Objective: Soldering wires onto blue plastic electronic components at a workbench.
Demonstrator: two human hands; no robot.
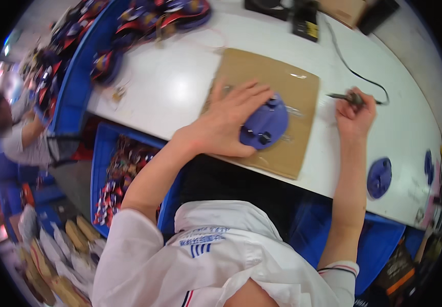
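Observation:
A purple oval plastic part [274, 120] with small black components lies on a flat sheet of brown cardboard [282, 161]. My left hand [226, 120] grips its left side, fingers at the far edge and thumb at the near edge. To the right of the cardboard, my right hand [355, 116] is closed round a soldering iron [353, 97]. The iron's tip points left toward the purple part and stays apart from it. A black cord [356, 77] trails from the iron toward the back of the table.
More purple parts [379, 177] lie at the right of the white table [159, 87]. A black box-shaped unit [305, 23] stands at the back. Coloured pieces [182, 13] pile up far left by a blue bin [75, 77]. Another person [21, 128] sits at left.

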